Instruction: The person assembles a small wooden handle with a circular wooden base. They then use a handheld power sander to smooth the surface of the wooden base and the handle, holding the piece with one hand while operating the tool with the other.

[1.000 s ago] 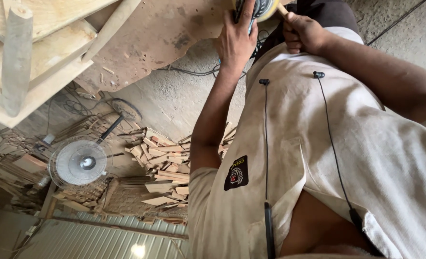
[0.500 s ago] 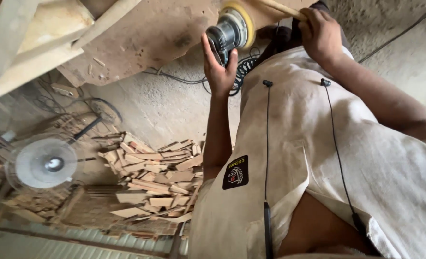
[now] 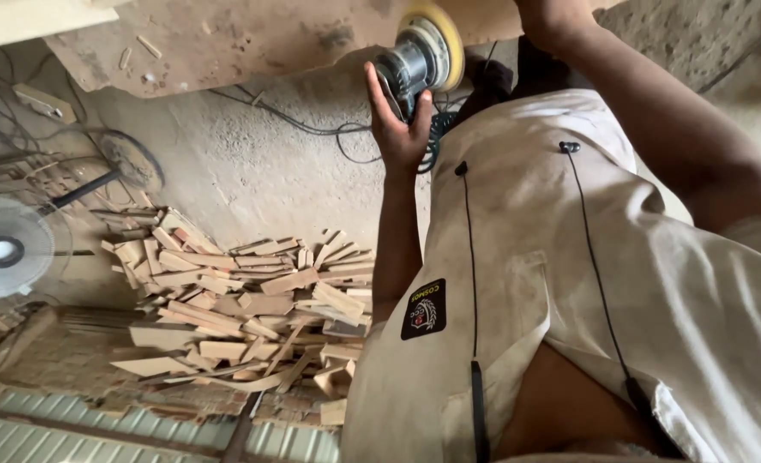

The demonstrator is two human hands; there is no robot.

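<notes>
The person's left hand [image 3: 400, 120] grips the grey sander [image 3: 415, 58] with yellow pad at the far edge of view. The right hand [image 3: 552, 19] is cut off; I cannot tell its state. Wood offcuts [image 3: 252, 300] lie left

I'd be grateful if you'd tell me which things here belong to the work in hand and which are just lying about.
In hand:
- left hand gripping the sander
- right hand, cut off at the frame edge
- coiled cable

Lying about:
- pile of wood offcuts
- fan
- loose wires on the floor
</notes>
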